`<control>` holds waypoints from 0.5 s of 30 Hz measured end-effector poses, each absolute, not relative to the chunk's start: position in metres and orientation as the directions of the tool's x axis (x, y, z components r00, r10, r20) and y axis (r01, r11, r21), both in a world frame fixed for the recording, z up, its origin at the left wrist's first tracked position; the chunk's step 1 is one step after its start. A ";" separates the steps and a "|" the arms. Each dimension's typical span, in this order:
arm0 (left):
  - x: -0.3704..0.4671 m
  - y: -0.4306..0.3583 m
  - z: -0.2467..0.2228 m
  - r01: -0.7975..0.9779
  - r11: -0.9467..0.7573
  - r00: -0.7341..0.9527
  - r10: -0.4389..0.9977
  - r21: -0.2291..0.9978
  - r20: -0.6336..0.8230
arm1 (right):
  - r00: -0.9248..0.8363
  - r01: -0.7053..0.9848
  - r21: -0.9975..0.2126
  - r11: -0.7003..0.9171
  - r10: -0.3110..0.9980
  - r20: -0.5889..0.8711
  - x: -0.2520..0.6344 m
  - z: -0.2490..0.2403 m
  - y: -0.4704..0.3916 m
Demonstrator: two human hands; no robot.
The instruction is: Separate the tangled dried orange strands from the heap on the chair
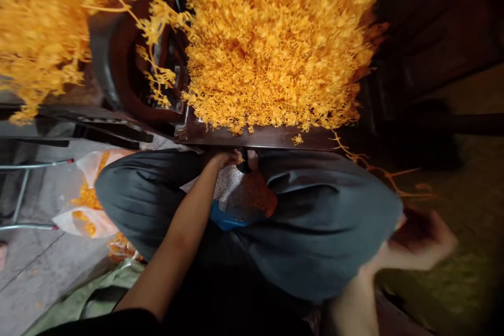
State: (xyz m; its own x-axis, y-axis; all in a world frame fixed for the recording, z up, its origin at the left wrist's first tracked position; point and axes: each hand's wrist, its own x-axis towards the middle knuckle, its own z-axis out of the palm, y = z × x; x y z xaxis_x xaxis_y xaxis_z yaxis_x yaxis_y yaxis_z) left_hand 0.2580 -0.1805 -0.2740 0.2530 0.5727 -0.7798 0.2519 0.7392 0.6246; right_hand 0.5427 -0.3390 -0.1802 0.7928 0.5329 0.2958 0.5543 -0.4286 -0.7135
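floret heap (275, 47), bright orange, sits on dark wooden tabletop (252, 138). below the heap, your left hand (229, 158) reaches between your knees, grip unclear. down and right of it, your blurred right hand (423, 247) half-curls near an orange sprig (389, 176); whether it grasps anything, you cannot tell.

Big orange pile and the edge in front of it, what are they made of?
The orange pile looks like matte plastic: lots of look-alike spidery bits, some on thin stems. The brown edge may be varnished wood, as it's dark with a faint shine.
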 end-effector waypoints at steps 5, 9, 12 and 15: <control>0.230 -0.232 -0.196 -0.086 0.687 0.398 0.688 0.722 -0.607 | 0.713 0.601 -0.782 -0.165 0.552 0.432 0.525 -0.146 -0.336; 0.220 -0.248 -0.119 -0.297 0.499 0.451 0.825 0.814 -0.341 | 0.653 0.574 -0.770 -0.279 0.723 0.224 0.531 -0.138 -0.335; 0.213 -0.244 -0.069 -0.277 0.332 0.434 0.881 0.902 -0.190 | 0.675 0.561 -0.702 -0.438 0.733 0.083 0.542 -0.150 -0.344; 0.206 -0.238 -0.030 -0.174 0.211 0.468 0.877 0.962 -0.107 | 0.664 0.581 -0.584 -0.567 0.745 -0.062 0.555 -0.166 -0.355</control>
